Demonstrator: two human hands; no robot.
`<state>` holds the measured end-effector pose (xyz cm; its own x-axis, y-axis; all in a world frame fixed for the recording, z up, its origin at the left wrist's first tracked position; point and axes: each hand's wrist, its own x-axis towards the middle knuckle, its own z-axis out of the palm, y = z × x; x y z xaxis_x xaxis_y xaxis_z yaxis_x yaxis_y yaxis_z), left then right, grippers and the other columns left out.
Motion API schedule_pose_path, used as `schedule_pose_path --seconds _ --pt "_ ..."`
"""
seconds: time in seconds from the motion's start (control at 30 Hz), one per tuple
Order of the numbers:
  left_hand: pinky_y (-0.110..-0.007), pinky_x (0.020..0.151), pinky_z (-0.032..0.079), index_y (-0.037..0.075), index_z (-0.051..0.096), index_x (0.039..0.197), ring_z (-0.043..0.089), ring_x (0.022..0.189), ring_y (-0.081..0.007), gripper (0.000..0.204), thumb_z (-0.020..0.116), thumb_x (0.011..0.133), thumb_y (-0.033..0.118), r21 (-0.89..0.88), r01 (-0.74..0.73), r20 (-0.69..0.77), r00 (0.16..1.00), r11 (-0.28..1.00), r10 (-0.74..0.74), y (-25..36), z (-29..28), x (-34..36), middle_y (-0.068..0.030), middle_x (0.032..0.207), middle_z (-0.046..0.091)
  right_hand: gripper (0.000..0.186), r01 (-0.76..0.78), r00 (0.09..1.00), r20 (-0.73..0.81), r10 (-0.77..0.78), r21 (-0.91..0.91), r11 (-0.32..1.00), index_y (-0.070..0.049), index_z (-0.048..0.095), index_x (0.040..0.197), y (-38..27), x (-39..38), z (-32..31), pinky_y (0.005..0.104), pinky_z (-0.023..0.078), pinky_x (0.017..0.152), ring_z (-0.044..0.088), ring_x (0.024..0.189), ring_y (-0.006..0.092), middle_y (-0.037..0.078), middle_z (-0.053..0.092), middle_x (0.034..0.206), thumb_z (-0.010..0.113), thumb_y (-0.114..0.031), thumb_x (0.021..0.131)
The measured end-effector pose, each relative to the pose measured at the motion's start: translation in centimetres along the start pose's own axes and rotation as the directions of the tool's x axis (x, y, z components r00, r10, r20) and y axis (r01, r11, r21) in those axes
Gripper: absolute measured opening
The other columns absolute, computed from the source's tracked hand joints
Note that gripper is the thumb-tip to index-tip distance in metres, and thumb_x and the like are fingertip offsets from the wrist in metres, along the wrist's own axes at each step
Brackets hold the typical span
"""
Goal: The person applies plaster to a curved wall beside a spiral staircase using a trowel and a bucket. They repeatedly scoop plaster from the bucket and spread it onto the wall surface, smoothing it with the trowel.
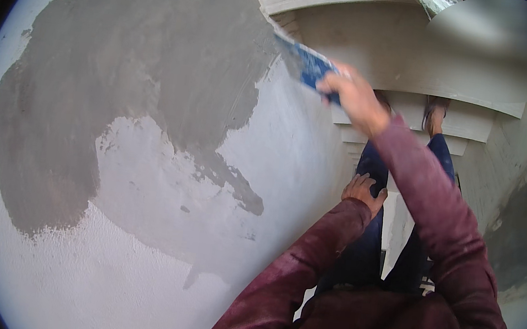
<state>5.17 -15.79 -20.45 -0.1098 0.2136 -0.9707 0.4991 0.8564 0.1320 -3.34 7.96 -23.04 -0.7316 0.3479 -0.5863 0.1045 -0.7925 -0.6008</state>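
My right hand [355, 97] grips a wide putty knife [310, 66] with a blue, plaster-smeared body; its edge meets the pale wall at the upper margin of a wet grey coating [128, 38]. This coating covers much of the wall on the left, with ragged borders over white plaster [144, 183] and a narrow tongue reaching down toward the middle. My left hand [364, 192] lies on my dark-trousered thigh, fingers apart, holding nothing.
Pale curved stair treads [450, 127] run beneath my feet [437, 113], with a broader step [374, 47] above. At the right is another wall [524, 214] with grey patches. A blurred oval hides part of the top right.
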Motion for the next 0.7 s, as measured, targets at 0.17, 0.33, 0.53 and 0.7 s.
schedule_pose_path --seconds 0.17,0.33,0.53,0.7 --pt "-0.039 0.107 0.027 0.005 0.057 0.115 0.037 0.126 -0.0313 0.051 0.056 0.080 0.042 -0.032 -0.021 -0.069 0.997 0.999 0.018 0.6 -0.1 -0.8 -0.0145 0.132 0.046 0.020 -0.067 0.997 -0.048 0.068 0.021 0.998 -0.001 0.059 0.087 1.9 7.7 -1.2 0.0249 0.041 0.056 0.045 0.063 0.0104 0.002 0.050 0.074 0.052 -0.015 0.074" --pt "-0.039 0.108 0.025 0.006 0.057 0.115 0.036 0.127 -0.0306 0.052 0.057 0.079 0.044 -0.087 0.022 -0.077 0.997 0.996 -0.028 0.5 0.4 -0.9 -0.0138 0.133 0.046 0.012 -0.175 0.983 0.075 0.165 0.146 0.974 -0.004 0.055 0.077 -0.2 4.6 0.9 0.0265 0.041 0.059 0.045 0.072 0.0120 0.002 0.050 0.076 0.054 -0.014 0.070" --pt "-0.039 0.108 0.024 0.006 0.058 0.114 0.036 0.128 -0.0302 0.052 0.058 0.078 0.044 -0.129 0.027 -0.088 0.995 0.991 -0.039 0.6 0.8 -1.5 -0.0129 0.133 0.046 0.017 -0.186 0.975 0.169 0.145 0.264 0.946 0.000 0.057 0.081 -1.3 1.2 1.7 0.0258 0.041 0.062 0.047 0.067 0.0142 0.006 0.054 0.076 0.055 -0.012 0.069" --pt "-0.042 0.107 0.025 0.008 0.057 0.115 0.033 0.129 -0.0312 0.055 0.059 0.075 0.046 -0.153 0.010 -0.111 0.993 0.988 -0.028 0.4 1.8 -1.1 -0.0116 0.132 0.046 0.049 -0.196 0.962 0.223 0.155 0.177 0.964 0.010 0.052 0.113 -3.0 -2.7 3.7 0.0288 0.046 0.071 0.054 0.070 0.0165 0.009 0.058 0.080 0.052 -0.006 0.067"
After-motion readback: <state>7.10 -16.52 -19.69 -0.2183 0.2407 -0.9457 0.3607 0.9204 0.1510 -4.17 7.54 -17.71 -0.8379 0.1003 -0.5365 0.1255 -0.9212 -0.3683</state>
